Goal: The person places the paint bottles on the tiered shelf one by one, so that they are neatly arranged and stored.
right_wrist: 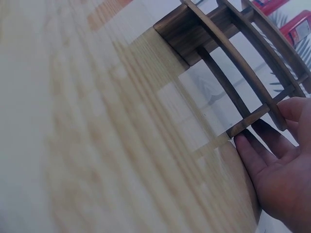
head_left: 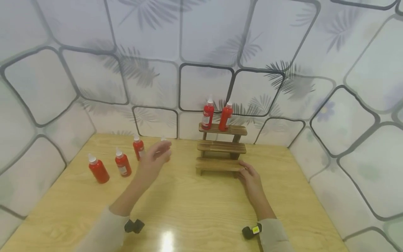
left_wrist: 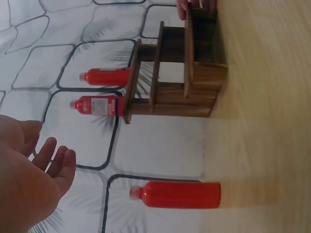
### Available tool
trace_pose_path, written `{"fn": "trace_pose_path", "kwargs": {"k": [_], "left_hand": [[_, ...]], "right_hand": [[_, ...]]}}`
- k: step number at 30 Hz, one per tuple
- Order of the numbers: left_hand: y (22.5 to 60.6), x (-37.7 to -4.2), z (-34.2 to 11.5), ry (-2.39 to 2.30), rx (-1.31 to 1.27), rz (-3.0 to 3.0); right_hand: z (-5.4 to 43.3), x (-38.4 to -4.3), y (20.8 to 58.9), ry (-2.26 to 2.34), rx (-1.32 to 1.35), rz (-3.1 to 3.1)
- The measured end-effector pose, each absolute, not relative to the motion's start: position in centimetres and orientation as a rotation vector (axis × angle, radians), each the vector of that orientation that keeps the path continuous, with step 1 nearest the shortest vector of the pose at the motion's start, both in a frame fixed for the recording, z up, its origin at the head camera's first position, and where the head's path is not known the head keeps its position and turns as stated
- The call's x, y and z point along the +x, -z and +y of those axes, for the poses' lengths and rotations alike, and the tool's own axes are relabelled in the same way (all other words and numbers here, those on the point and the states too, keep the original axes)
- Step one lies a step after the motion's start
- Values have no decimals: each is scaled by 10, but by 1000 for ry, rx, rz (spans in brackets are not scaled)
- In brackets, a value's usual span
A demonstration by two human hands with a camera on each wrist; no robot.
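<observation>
A three-step wooden stand stands on the table, with two red squeeze bottles on its top step: a left one and a right one. My right hand grips the right end of the bottom step; in the right wrist view the thumb lies over the board and fingers reach the leg. Bent, parted fingers and nothing held: that is my left hand, raised over the table. It mostly hides a red bottle behind it, which stands upright and apart from the hand in the left wrist view.
Three more red bottles with white tips stand at the table's left: a near one, a middle one and a far one. Patterned cloth walls enclose the wooden table at the back and sides.
</observation>
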State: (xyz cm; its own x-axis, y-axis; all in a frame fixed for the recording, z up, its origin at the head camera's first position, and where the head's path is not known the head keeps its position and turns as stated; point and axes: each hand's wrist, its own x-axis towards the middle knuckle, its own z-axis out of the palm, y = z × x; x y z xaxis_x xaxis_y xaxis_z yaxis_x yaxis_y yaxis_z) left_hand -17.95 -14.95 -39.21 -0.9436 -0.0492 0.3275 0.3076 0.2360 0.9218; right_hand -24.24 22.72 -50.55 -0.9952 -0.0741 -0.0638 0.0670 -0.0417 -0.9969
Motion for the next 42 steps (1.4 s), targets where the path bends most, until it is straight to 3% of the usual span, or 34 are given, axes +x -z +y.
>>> {"fn": "trace_pose_path", "kwargs": {"k": [14, 42], "left_hand": [[426, -139, -225, 1488, 203, -2205], [459, -173, -260, 1763, 504, -2021]], "right_hand": [[227, -242, 503, 2171, 7, 2136], [225, -242, 506, 2207, 18, 2106]]}}
